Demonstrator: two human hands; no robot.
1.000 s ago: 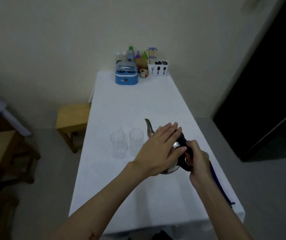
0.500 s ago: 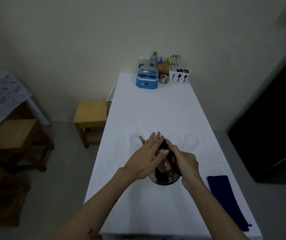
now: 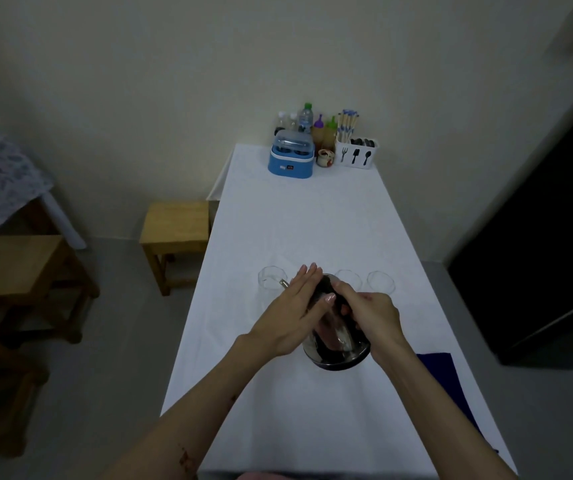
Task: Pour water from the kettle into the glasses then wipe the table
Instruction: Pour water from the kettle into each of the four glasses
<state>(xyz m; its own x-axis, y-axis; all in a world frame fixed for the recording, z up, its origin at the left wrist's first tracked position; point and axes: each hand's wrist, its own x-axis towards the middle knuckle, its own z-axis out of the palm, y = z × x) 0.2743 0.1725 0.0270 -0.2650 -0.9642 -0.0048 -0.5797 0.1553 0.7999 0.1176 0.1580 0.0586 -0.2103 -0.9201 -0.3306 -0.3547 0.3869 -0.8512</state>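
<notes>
kettle [image 3: 337, 351]: shiny steel body, black handle, tipped toward 10 o'clock, held above the surface [image 3: 313, 220]; thin spout tip over the left glass [image 3: 273, 282]
right hand [image 3: 370, 315]: grip closed around the black handle
left hand [image 3: 295, 315]: fingers flat and straight, pressed on the lid side of the kettle, not curled
glasses: three clear ones in a row at 12 o'clock of the hands; left glass at 11, two more [image 3: 347, 279] [image 3: 380, 282] at 1; water level cannot be told
cloth [image 3: 442, 379]: dark blue, lying flat at 4 o'clock near the surface's right edge
surface: white cover; blue container [image 3: 291, 161] and cutlery holder [image 3: 356, 154] at the far end
</notes>
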